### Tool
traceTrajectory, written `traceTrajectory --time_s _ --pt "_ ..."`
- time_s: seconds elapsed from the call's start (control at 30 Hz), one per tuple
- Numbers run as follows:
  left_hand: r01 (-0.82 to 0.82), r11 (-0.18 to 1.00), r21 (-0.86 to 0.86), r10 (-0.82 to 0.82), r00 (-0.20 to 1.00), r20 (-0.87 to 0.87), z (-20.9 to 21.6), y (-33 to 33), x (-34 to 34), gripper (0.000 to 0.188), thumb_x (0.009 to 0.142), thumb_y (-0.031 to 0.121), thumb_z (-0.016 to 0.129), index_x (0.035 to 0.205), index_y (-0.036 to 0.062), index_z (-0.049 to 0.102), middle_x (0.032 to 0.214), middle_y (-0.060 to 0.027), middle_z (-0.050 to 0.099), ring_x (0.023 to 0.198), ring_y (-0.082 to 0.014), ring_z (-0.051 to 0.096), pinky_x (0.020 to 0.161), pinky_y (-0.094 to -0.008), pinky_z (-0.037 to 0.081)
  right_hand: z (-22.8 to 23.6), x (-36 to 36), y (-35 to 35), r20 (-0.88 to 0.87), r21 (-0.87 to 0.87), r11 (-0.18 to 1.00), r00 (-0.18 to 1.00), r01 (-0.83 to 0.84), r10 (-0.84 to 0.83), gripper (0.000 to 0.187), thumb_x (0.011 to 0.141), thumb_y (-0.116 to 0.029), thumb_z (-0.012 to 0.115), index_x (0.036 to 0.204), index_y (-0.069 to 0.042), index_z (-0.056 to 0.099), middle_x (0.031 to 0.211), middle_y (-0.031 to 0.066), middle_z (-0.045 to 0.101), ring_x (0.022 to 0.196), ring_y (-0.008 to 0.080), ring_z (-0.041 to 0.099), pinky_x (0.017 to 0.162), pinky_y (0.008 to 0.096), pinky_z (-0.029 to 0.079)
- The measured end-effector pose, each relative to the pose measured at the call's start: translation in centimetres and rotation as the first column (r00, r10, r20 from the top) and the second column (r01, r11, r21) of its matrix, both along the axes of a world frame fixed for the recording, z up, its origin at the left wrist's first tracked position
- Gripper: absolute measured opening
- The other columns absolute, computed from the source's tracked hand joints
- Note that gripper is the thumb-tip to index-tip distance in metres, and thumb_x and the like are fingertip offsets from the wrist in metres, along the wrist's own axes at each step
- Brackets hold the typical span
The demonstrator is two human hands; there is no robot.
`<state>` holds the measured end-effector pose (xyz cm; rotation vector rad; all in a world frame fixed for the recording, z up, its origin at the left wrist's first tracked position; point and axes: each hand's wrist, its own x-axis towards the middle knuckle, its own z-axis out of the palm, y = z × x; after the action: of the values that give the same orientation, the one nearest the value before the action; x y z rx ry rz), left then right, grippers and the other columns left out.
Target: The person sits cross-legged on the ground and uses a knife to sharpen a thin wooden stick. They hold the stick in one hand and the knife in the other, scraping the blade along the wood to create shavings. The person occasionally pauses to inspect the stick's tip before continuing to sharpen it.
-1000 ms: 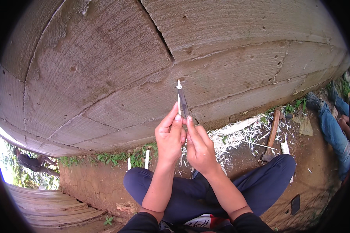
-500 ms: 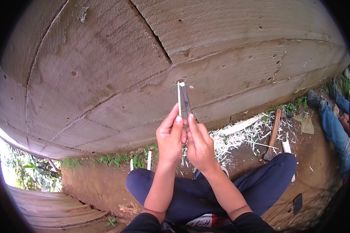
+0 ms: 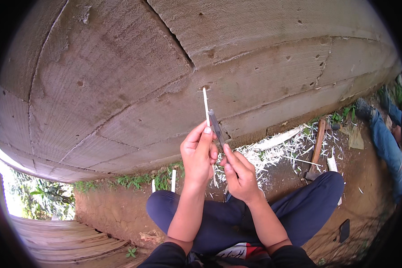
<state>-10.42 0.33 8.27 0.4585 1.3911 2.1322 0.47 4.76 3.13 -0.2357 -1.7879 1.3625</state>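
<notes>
My left hand [image 3: 198, 149] pinches a thin, pale wooden stick [image 3: 205, 100] that points up toward the wall, its lower end hidden in my fingers. My right hand [image 3: 240, 174] is closed round a knife [image 3: 216, 127] with a narrow dark blade; the fingers cover its handle. The blade lies just right of the stick, its tip close to the stick above my left thumb. Whether the two touch I cannot tell. Both hands are raised in front of my crossed legs.
A grey-brown jointed wall [image 3: 134, 85] rises ahead. Pale shavings [image 3: 265, 158] cover the ground at its foot. To the right lie a wooden-handled tool [image 3: 319, 140] and a flat dark object [image 3: 344, 231]. Another person's jeans-clad leg [image 3: 386, 143] is at the far right.
My right hand and the knife have moved back toward me and slightly right, so the blade tip has slid down along the stick. A pale shaving at the blade tip no longer shows.
</notes>
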Motion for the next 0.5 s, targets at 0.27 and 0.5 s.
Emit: traceTrajectory --time_s 0.27,0.5 --pt "0.014 1.000 0.027 -0.015 0.999 0.029 -0.1 -0.3 -0.3 0.026 0.093 0.012 0.053 0.114 -0.0030 0.059 0.079 -0.0047 0.057 0.044 -0.0040 0.044 0.035 -0.0171 0.032 1.4 1.5 0.4 0.075 -0.096 0.989 0.990 -0.112 0.119 0.045 0.089 0.001 0.048 0.134 -0.001 0.045 0.082 0.0122 0.055 0.070 0.0194 0.054 0.066 0.0279 0.046" --pt "0.002 1.000 0.000 -0.002 0.999 0.047 0.1 -0.3 -0.3 0.023 0.093 0.012 0.054 0.108 -0.0039 0.060 0.077 -0.0045 0.059 0.044 -0.0044 0.046 0.035 -0.0173 0.033 1.8 1.4 0.5 0.079 -0.085 0.991 0.990 -0.107 0.113 0.045 0.088 0.002 0.048 0.133 -0.001 0.045 0.082 0.0127 0.054 0.070 0.0203 0.055 0.066 0.0282 0.046"
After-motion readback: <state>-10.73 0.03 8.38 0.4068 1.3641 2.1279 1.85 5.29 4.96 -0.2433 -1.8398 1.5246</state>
